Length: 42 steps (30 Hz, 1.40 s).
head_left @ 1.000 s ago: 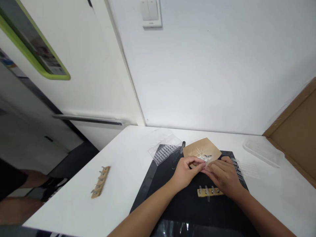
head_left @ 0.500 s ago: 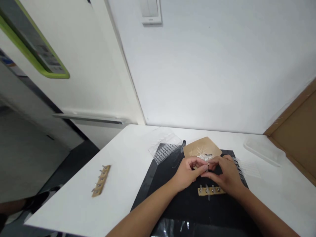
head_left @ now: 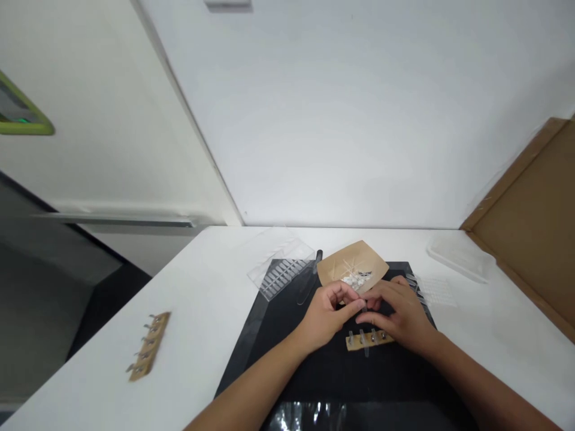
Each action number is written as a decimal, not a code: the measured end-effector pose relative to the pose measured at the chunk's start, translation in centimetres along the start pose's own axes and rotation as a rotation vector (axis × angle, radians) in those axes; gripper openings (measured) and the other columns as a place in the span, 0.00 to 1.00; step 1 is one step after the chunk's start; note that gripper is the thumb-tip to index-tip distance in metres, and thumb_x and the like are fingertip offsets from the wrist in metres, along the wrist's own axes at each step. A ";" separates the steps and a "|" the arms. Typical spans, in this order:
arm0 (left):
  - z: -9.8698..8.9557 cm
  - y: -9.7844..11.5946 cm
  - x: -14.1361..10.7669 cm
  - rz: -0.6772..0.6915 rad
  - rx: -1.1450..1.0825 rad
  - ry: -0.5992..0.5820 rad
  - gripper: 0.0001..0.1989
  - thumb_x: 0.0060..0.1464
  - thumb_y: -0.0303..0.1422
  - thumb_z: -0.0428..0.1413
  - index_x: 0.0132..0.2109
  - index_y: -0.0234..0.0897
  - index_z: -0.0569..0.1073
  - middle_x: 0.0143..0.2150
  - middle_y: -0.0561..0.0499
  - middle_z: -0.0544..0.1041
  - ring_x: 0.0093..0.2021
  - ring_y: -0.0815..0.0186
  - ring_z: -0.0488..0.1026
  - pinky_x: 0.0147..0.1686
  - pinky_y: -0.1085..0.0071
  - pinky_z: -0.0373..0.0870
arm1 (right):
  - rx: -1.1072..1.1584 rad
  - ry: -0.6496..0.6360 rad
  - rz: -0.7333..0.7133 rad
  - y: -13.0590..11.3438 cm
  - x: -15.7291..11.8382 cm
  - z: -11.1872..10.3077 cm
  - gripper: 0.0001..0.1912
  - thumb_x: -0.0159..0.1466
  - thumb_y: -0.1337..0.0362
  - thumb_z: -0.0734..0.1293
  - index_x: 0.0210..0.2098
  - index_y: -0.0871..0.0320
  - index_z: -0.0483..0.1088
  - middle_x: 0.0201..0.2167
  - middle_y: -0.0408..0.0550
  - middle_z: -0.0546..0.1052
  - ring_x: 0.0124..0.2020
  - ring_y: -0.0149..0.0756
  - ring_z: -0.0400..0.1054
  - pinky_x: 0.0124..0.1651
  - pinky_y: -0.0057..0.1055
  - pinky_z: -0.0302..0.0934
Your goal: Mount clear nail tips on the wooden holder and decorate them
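My left hand [head_left: 331, 312] and my right hand [head_left: 398, 311] meet above the black mat [head_left: 314, 371], fingertips together. Between them is a small clear piece [head_left: 363, 306], mostly hidden; it looks like a nail tip. Just below lies a wooden strip [head_left: 356, 343] with metal clips, several holding clear tips; its right end is near my right hand. Behind my fingers sits a brown paper tray [head_left: 330, 266] with white bits and thin sticks. Left of it, a clear sheet of nail tips [head_left: 284, 276] rests partly on the mat.
Another wooden strip with clips [head_left: 150, 347] lies on the white table [head_left: 202, 335] at left. A dark handled tool [head_left: 318, 257] is beside the paper tray. At right are a clear plastic lid [head_left: 462, 260] and cardboard [head_left: 530, 227].
The camera view has shifted, so the table items appear further left. My hands stay pinched together over the mat, with little change in their pose.
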State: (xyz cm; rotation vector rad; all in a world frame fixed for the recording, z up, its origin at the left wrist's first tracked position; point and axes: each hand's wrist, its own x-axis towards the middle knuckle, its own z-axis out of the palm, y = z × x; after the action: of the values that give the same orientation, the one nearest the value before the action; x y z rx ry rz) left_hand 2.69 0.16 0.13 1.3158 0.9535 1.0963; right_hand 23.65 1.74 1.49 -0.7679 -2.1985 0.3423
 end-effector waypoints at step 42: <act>1.2 0.8 -1.1 0.659 0.857 -0.343 0.09 0.67 0.34 0.60 0.52 0.41 0.79 0.48 0.45 0.79 0.47 0.61 0.74 0.48 0.65 0.74 | -0.072 -0.222 0.060 3.4 -5.4 -2.1 0.20 0.65 0.43 0.75 0.38 0.53 0.79 0.34 0.42 0.73 0.35 0.35 0.68 0.44 0.39 0.49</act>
State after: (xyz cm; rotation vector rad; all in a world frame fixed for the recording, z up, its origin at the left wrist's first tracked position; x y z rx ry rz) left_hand 3.51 -1.28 0.93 2.5592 0.7548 0.8873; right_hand 29.46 1.08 -1.85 -0.8723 -2.4095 0.3969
